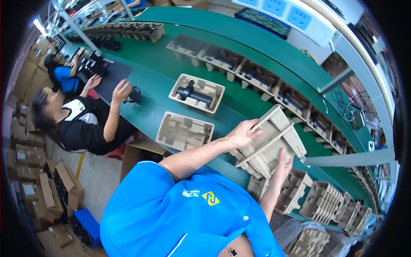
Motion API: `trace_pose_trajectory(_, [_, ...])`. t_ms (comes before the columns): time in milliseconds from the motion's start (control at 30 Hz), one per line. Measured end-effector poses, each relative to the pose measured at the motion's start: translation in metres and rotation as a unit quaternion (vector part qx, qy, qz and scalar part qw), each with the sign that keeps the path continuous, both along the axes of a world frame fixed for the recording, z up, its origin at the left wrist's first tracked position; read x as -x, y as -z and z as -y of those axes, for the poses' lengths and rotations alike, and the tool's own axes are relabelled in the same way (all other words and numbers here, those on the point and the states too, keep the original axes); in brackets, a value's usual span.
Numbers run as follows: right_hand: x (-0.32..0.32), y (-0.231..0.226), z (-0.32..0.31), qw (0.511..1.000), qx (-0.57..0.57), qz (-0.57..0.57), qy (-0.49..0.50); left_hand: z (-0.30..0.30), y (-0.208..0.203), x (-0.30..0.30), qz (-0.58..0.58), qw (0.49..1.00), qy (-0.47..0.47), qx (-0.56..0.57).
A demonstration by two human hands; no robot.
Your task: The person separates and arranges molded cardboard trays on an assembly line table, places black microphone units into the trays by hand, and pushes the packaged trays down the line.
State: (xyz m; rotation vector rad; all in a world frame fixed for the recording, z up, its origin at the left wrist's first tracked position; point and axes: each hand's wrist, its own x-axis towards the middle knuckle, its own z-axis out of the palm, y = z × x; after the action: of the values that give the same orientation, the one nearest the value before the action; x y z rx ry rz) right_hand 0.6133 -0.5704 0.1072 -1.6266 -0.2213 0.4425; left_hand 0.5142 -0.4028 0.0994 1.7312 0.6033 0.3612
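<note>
Pulp tray (269, 146) | matte tan | ribbed hollows | left hand (242, 135), right hand (280, 172) holding

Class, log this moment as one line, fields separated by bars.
left hand: holds molded-pulp packaging | right hand: holds same packaging | green workbench: black cylindrical device in pulp tray; second tray alongside

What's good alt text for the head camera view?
A person's left hand and right hand hold tan molded-pulp packaging over a green work surface. To the left are a tan rectangular tray holding a black cylindrical device, another tan tray without one, and a co-worker in black and white.
</note>
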Motion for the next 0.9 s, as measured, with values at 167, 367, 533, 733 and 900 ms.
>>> trace_pose_trajectory(167, [-0.031,0.017,-0.017,0.992,0.005,0.127,0.024,-0.017,-0.003,0.003,0.048,0.995,-0.082,0.041])
trace_pose_trajectory(367, [-0.042,0.001,-0.021,0.983,0.057,0.172,-0.035,-0.037,-0.016,0.004,0.011,1.0,-0.028,-0.004])
trace_pose_trajectory(533, [-0.052,-0.014,-0.029,0.995,0.006,0.093,-0.02,-0.023,-0.006,-0.012,0.096,0.986,-0.134,0.033])
trace_pose_trajectory(733, [-0.066,0.012,-0.023,0.982,-0.006,0.173,0.079,-0.029,-0.005,-0.033,0.131,0.975,-0.169,0.067])
trace_pose_trajectory(900, [-0.077,0.021,-0.022,0.977,-0.048,0.127,0.165,-0.024,-0.002,-0.054,0.152,0.963,-0.215,-0.06])
